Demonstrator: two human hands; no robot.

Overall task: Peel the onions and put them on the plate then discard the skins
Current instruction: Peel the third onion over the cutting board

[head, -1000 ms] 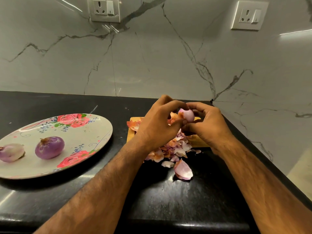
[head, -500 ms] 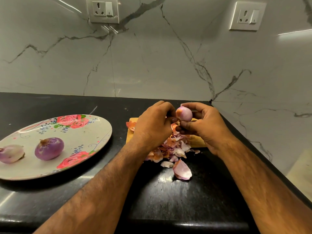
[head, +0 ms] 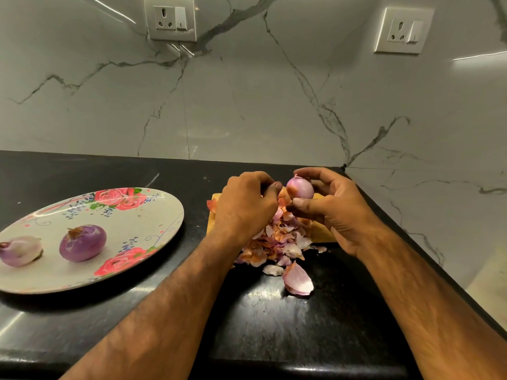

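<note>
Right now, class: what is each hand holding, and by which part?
The right hand grips the onion, fingers over its top, thumb beneath. The left hand curls beside it; whether it pinches anything cannot be told.

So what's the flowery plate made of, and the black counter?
The plate looks like glossy melamine or glazed ceramic: printed roses, shiny rim; I can't tell which. The counter seems polished black stone, speckled and reflecting light.

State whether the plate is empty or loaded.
Loaded: the plate holds two onions, a pale onion at its left edge and a purple onion beside it. A third onion is in the grip of the right hand.
</note>
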